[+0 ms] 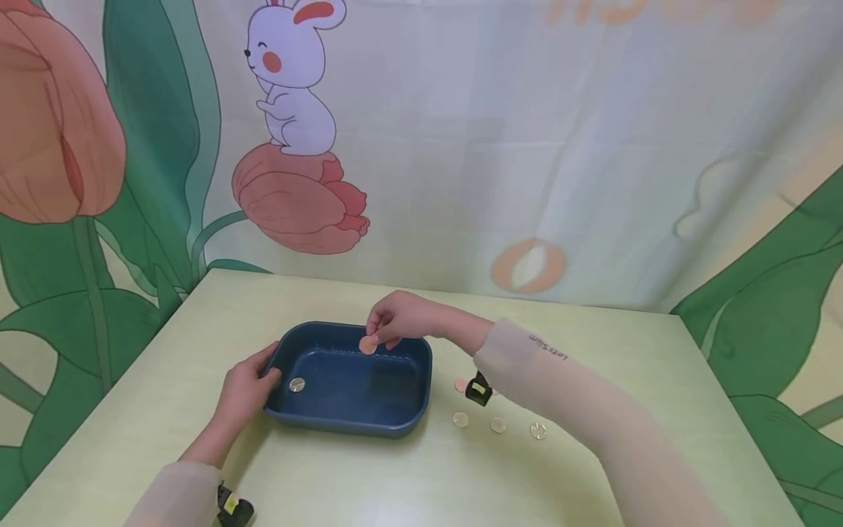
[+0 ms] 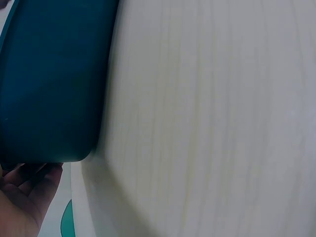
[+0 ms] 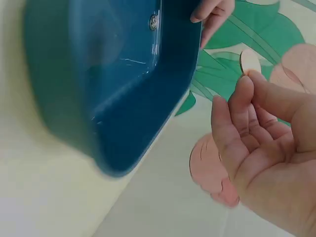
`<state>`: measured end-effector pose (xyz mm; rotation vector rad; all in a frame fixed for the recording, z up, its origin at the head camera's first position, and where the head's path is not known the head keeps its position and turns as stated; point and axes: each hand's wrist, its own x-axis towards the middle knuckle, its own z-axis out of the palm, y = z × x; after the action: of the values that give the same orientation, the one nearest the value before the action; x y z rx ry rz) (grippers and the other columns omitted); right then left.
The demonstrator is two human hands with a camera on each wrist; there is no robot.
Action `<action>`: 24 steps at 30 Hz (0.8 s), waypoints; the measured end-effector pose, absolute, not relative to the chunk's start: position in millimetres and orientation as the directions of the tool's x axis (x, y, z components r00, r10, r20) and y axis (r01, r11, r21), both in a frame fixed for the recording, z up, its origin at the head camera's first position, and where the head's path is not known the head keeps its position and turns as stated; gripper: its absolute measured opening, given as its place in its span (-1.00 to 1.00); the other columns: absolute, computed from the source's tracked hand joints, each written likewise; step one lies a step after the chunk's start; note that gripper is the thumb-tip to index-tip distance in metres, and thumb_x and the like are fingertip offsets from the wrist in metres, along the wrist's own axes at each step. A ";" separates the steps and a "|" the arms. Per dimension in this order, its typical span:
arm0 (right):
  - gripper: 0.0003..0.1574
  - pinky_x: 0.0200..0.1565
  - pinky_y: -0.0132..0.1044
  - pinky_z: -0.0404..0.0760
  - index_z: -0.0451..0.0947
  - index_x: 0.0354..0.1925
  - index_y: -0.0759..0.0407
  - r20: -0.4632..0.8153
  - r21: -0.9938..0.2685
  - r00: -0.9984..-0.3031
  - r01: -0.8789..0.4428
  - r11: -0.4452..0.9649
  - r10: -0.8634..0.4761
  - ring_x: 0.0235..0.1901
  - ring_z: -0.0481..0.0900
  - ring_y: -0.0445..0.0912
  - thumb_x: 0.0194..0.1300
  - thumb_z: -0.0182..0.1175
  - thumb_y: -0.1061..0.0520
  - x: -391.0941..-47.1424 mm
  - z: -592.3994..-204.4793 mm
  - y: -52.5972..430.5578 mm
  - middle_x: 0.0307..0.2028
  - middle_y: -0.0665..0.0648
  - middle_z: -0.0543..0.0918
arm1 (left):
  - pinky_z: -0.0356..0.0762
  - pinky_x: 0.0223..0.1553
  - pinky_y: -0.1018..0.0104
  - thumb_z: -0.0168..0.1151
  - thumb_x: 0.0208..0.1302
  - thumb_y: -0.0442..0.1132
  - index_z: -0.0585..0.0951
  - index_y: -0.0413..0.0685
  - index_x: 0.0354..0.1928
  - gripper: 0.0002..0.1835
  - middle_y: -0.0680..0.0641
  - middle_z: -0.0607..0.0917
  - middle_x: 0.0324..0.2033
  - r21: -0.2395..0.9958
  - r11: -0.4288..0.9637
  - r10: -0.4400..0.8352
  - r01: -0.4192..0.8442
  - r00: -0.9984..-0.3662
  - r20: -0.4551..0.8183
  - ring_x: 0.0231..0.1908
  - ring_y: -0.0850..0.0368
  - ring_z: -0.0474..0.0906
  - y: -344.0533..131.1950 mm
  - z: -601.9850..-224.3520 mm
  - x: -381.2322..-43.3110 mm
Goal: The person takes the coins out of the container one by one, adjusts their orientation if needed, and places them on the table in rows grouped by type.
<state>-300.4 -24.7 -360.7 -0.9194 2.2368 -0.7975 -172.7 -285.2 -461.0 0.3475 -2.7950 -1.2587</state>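
A dark blue plastic basin [image 1: 349, 428] stands on the table, with one silvery coin [image 1: 297, 384] lying inside near its left end. My left hand [image 1: 244, 388] grips that left end, thumb over the rim and fingers along the outer wall. Above the far right part of the basin, my right hand [image 1: 403, 318] pinches a copper-coloured coin [image 1: 368, 345] between thumb and forefinger. The right wrist view shows this round coin [image 3: 250, 61] held up at the fingertips. In the left wrist view, the fingers [image 2: 42, 185] touch the basin's end.
Right of the basin lie more coins: a reddish one [image 1: 461, 384], partly hidden, and a row with a pale one [image 1: 460, 419], another [image 1: 497, 424] and a shiny one [image 1: 538, 431]. My right forearm crosses over the table [image 1: 632, 351]. A printed curtain [image 1: 448, 183] hangs behind.
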 end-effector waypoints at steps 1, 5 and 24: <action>-0.86 0.01 -0.14 0.77 0.66 -0.14 0.29 -0.287 -0.715 -0.603 -0.382 0.586 -0.744 -0.38 0.67 -0.16 0.39 0.27 0.22 -300.0 -360.9 -16.3 -0.16 0.33 0.76 | 0.36 0.40 -0.22 -0.01 0.40 -0.36 0.27 -0.39 0.48 -0.38 -0.45 0.36 0.40 0.745 0.643 -0.226 -0.179 -0.973 -0.039 0.47 -0.38 0.26 -285.3 -461.6 -172.8; -0.84 0.00 -0.14 0.77 0.64 -0.11 0.31 -0.282 -0.754 -0.646 -0.307 0.580 -0.709 -0.39 0.67 -0.18 0.40 0.25 0.24 -298.4 -361.9 18.5 -0.17 0.35 0.75 | 0.38 0.39 -0.23 -0.03 0.40 -0.35 0.26 -0.39 0.49 -0.37 -0.45 0.35 0.41 0.742 0.648 -0.225 -0.173 -0.974 -0.031 0.47 -0.38 0.26 -286.1 -462.1 -173.8; -0.71 0.06 -0.11 0.73 0.59 0.01 0.40 -0.188 -0.816 -0.858 -0.134 0.563 -0.478 -0.20 0.70 -0.11 0.46 0.18 0.20 -278.7 -403.0 186.2 -0.13 0.20 0.78 | 0.41 0.38 -0.24 -0.03 0.39 -0.33 0.26 -0.37 0.50 -0.36 -0.46 0.35 0.41 0.731 0.656 -0.225 -0.189 -0.973 -0.049 0.46 -0.39 0.30 -284.2 -461.4 -173.0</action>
<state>-278.7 186.2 -403.0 -0.4972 2.4098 -1.2100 -173.0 -284.2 -461.4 0.3516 -2.8173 -1.2354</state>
